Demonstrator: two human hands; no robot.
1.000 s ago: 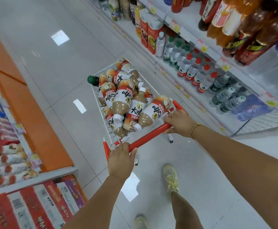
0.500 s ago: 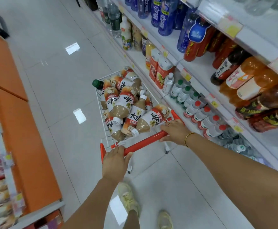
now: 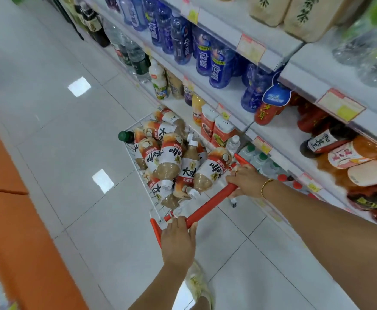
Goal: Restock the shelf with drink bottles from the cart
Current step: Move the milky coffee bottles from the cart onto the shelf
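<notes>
White floor tiles (image 3: 60, 157) are seen running down a shop aisle, bordered on the left by an orange panel (image 3: 10, 209) and on the right by a stocked shelf unit (image 3: 232, 97). Nearest the camera, a pale shoe (image 3: 197, 285) is planted on the tiles. Just ahead of it, the red handle (image 3: 212, 203) of the cart (image 3: 131, 153) is grasped at both ends. The left hand (image 3: 177, 240) is wrapped over the near end of the bar, with the fingers curled over its top. The right hand (image 3: 247, 183) is closed round the far end, close to the shelving, and a gold bracelet (image 3: 266, 186) is worn on that wrist.

Beyond the handle, the wire basket is filled with drink bottles (image 3: 170, 159) heaped on their sides; brown liquid, white caps and red-and-white labels can be made out. One dark bottle with a green cap (image 3: 125, 136) is lodged at the basket's far left corner. The cart is positioned just beside the lower shelves, where red cartons (image 3: 219, 130) are stood upright with a small clear bottle (image 3: 234, 142) next to them. Higher and farther along, blue bottles (image 3: 219, 63) are ranged on an upper shelf, and yellow price tags (image 3: 250, 49) are fixed to the shelf edges.
</notes>
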